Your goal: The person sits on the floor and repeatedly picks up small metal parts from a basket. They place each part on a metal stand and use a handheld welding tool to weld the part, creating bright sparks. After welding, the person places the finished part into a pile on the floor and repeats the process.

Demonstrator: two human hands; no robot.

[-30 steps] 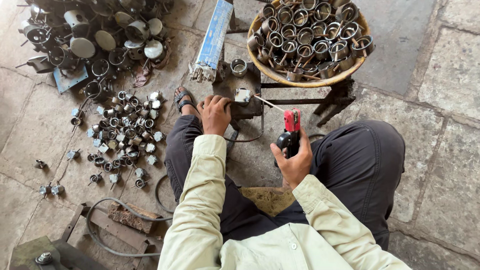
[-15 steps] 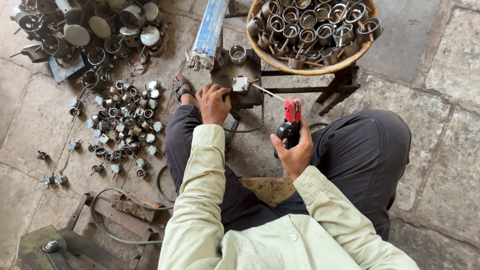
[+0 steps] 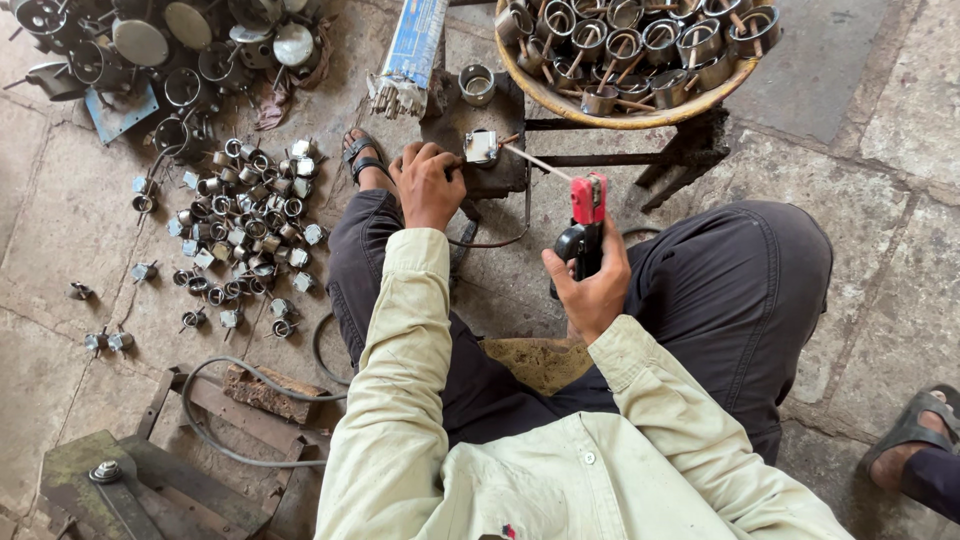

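Two hands, both busy. My left hand (image 3: pixel 428 185) rests with its grip closed down on a small square metal piece (image 3: pixel 481 147) that sits on a dark block (image 3: pixel 490 175) on the floor, just in front of my knees. My right hand (image 3: pixel 590 285) has its grip wrapped tight around a red-and-black electrode holder (image 3: pixel 585 222), and the thin rod (image 3: pixel 535 161) clamped in it slants up to touch that metal piece.

Beyond the block, a round yellow-rimmed basket (image 3: pixel 560 103) stands on a dark metal stand (image 3: pixel 680 160) and is heaped with short metal rings with stubby handles (image 3: pixel 640 45). A single open ring (image 3: pixel 477 84) stands on the block's far end, beside a blue packet of rods (image 3: pixel 408 55). To my left, many small shiny fittings (image 3: pixel 245 235) lie loose on the stone floor (image 3: pixel 60 250), and farther off is a pile of bigger dark cans and lids (image 3: pixel 150 45).
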